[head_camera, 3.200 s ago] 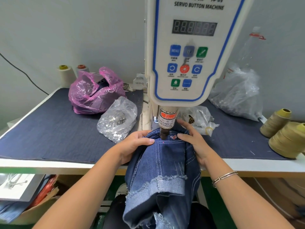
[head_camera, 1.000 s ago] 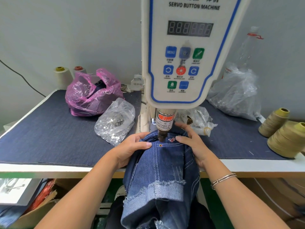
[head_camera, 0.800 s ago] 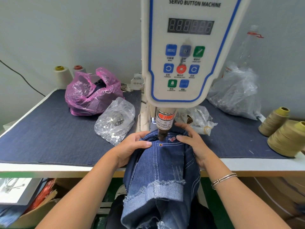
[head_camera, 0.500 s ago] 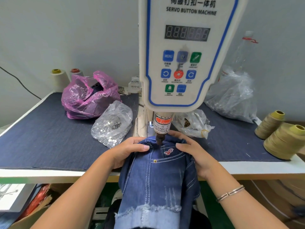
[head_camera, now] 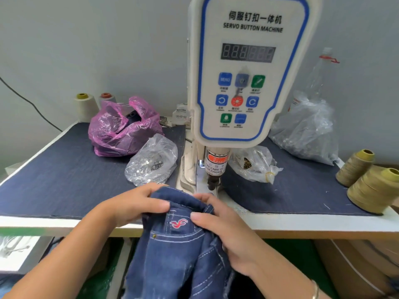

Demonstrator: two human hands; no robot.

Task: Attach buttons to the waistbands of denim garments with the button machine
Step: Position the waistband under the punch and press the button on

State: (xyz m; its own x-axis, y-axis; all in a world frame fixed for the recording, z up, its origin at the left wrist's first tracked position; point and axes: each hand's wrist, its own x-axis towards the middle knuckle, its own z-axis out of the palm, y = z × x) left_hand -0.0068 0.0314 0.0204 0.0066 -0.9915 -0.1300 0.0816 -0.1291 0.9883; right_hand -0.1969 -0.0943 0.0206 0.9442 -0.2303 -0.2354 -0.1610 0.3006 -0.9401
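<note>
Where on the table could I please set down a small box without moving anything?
The widest bare patch is the denim-covered table left of the clear bag of buttons and in front of the pink bag. A smaller patch lies between the small clear bag and the thread cones. Around the button machine it is crowded.

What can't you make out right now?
All head view:
- Button on the waistband: folded denim and both hands, left hand and right hand, hide it.
- Lower die under the punch: behind the garment.
- Display: digits unreadable.
</note>
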